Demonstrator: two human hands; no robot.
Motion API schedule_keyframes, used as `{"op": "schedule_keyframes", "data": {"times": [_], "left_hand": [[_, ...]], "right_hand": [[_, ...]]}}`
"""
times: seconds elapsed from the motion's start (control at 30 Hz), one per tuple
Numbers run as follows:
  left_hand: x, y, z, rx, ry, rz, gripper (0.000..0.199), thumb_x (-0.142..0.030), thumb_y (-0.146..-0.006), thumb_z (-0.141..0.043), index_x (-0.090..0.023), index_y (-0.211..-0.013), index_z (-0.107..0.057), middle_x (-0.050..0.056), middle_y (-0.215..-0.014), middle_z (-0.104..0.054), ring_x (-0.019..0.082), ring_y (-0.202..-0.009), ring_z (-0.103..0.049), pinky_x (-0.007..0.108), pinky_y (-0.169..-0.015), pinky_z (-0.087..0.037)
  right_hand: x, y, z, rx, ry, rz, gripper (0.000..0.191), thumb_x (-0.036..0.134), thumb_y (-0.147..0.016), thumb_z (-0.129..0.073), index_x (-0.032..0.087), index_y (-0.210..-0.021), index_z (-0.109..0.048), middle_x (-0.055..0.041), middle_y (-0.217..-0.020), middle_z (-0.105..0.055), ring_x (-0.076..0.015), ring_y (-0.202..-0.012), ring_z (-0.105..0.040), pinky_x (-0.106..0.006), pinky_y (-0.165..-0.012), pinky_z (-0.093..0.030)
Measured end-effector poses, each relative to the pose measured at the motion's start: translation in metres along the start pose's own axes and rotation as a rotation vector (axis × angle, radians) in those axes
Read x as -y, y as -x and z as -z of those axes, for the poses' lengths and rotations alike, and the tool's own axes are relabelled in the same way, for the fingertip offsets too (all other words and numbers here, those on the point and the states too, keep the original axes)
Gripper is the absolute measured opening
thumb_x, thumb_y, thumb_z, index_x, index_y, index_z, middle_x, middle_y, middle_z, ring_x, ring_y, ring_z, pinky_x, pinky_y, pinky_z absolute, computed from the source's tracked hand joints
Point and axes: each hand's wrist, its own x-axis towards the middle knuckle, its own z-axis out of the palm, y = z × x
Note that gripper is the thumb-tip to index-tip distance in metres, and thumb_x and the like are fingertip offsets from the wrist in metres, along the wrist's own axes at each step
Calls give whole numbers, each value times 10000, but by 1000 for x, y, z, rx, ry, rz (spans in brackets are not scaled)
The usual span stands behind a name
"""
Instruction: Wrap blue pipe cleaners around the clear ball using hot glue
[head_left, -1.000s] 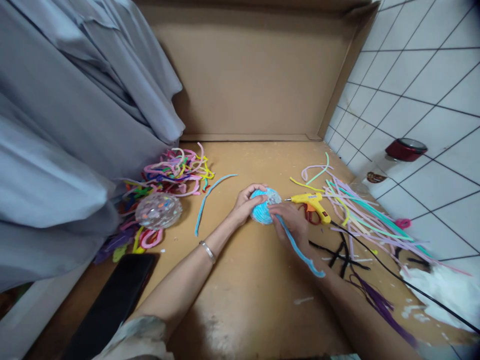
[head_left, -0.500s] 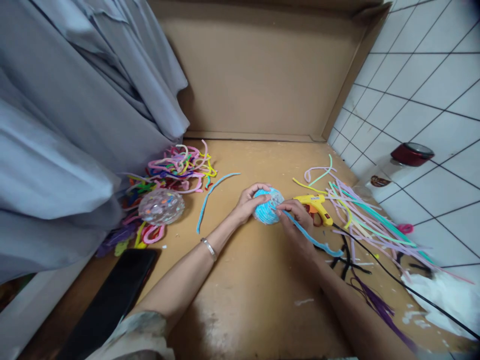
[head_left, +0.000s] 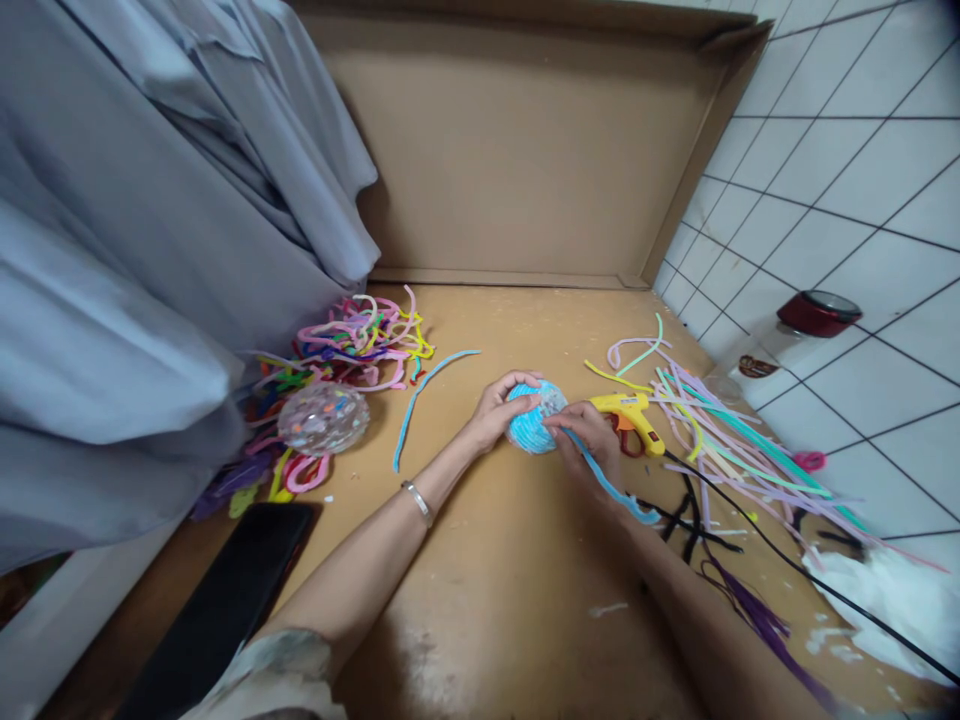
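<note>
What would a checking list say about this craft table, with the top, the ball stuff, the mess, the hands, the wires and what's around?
Surface: brown cardboard tabletop, white smears.
Job's things: blue ball, half wrapped; blue pipe cleaner trailing off it.
Clutter: pipe cleaner pile, clear speckled ball, loose pastel pipe cleaners, black phone.
Hands: left hand cups the ball; right hand pinches the pipe cleaner.
Cables: glue gun with black cord.
Surroundings: grey cloth, tiled wall, red-lidded jar.

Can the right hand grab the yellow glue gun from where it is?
Probably yes. The glue gun lies flat on the table just beside the right hand, with nothing between them. But that hand is pinching the blue pipe cleaner against the ball, so it would have to let go first.
</note>
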Motion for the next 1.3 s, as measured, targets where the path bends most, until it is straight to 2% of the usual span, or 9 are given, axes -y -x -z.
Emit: {"op": "schedule_keyframes", "data": {"times": [0.17, 0.3, 0.43, 0.57, 0.7, 0.87, 0.93, 1.13, 1.3], "left_hand": [[3, 0, 1, 16, -60, -57, 295, -383, -672, -759, -179, -864, -667, 94, -1195, -638, 255, -1147, -560, 372, -991, -402], [7, 0, 2, 9, -230, -208, 317, -487, -776, -670, -199, -906, -701, 91, -1148, -626, 249, -1173, -532, 387, -1049, -369], [6, 5, 1, 1, -465, -338, 393, -528, -890, -501, -227, -1027, -712, 102, -1178, -586, 252, -1186, -500, 400, -1084, -337], [5, 10, 2, 45, -597, -397, 436, -513, -916, -452, -225, -1176, -652, 112, -1214, -568, 260, -1191, -483, 406, -1081, -334], [6, 13, 4, 160, -677, -444, 564, -509, -860, -558, -224, -1344, -508, 132, -1330, -515, 294, -1258, -441, 438, -1107, -308], [13, 12, 8, 237, -758, -462, 914, -552, -609, -799, -226, -1386, -445, 163, -1419, -420, 358, -1337, -367, 498, -1142, -271], [15, 10, 9, 240, -803, -480, 971, -525, -547, -845, -224, -1378, -444, 170, -1420, -412, 366, -1338, -371, 508, -1137, -288], [16, 9, 7, 186, -900, -580, 739, -391, -612, -802, -208, -1261, -499, 160, -1346, -463, 336, -1281, -443, 530, -1069, -385], [9, 8, 3, 170, -813, -515, 688, -298, -565, -807, -230, -1190, -528, 123, -1287, -514, 314, -1233, -500, 507, -1038, -430]], "right_hand": [[-3, 3, -4, -25, -4, 25, 167, 232, -903, -539, 247, -915, -705, -11, -804, -552, -128, -717, -558, -266, -645, -482], [-5, 3, -6, -72, -10, 14, 182, 261, -908, -529, 259, -914, -710, -17, -796, -550, -133, -720, -556, -270, -649, -488], [-6, 4, -5, -81, -16, -19, 177, 249, -906, -532, 256, -913, -708, -25, -820, -560, -143, -741, -572, -279, -650, -491], [-7, 3, -5, -113, -16, -5, 162, 214, -895, -543, 251, -909, -700, -16, -824, -558, -137, -741, -574, -271, -644, -485], [-9, 1, -3, -103, 2, 7, 149, 202, -880, -557, 242, -910, -698, -16, -818, -567, -138, -754, -592, -269, -664, -501], [-7, -1, 1, -99, -9, -6, 156, 181, -866, -562, 236, -893, -706, -22, -824, -582, -141, -768, -605, -267, -677, -511], [-6, -1, 2, -77, -11, -21, 152, 187, -863, -566, 232, -893, -708, -26, -831, -586, -145, -776, -607, -270, -683, -511], [-3, 0, 0, -62, -40, -78, 159, 207, -861, -558, 231, -890, -712, -29, -838, -590, -151, -791, -601, -287, -704, -503], [2, -2, 0, -95, -77, -120, 135, 242, -853, -584, 233, -892, -713, -30, -823, -613, -165, -798, -608, -308, -729, -508]]}}
